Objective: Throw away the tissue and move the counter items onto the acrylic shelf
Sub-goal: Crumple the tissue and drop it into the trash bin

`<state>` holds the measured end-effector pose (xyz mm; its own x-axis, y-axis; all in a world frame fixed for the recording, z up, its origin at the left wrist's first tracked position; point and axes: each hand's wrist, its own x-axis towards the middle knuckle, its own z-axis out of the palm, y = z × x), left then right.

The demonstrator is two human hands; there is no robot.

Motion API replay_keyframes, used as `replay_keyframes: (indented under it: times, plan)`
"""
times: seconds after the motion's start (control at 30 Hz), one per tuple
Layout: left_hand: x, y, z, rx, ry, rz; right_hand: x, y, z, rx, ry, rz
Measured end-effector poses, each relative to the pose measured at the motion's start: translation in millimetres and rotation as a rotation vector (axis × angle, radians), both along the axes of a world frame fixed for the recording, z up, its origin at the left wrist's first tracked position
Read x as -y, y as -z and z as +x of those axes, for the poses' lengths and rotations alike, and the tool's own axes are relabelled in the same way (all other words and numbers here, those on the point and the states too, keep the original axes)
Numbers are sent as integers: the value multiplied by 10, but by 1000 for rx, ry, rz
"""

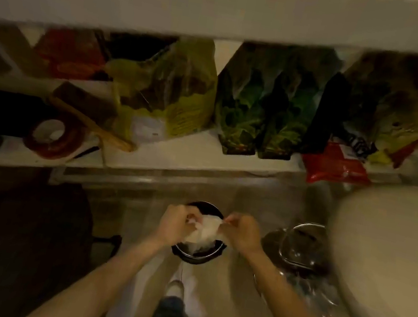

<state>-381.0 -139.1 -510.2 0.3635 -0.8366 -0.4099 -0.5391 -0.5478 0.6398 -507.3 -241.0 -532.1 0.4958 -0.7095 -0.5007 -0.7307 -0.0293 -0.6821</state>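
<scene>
bin point(197, 256) mouth: tissue point(204, 231) over it | right: lid point(298, 246) near

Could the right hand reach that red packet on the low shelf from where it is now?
Probably, but not right away. The right hand and the left hand both hold the tissue over the small black bin. Nothing blocks the way to the red packet.

We record both forearms bare, reaching forward and down from the lower frame edge and converging toward the middle. Our left hand point(176, 223) is knuckles-up, fingers curled inward into a closed pinch at its right side. Our right hand point(241, 233) mirrors it, back of hand upward, thumb and fingers pinched closed at its left side. The hands sit near each other, level, not touching. Finger detail is blurred.
</scene>
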Motion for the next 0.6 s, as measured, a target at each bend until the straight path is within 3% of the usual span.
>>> replay_keyframes:
  times: [0.37,0.6]
  plan:
    - [268,2871,160,-5,-20,166,136,2799,196,-71,71,180]
    - [368,3793,251,3,16,257,115,3592,376,-90,-42,232]
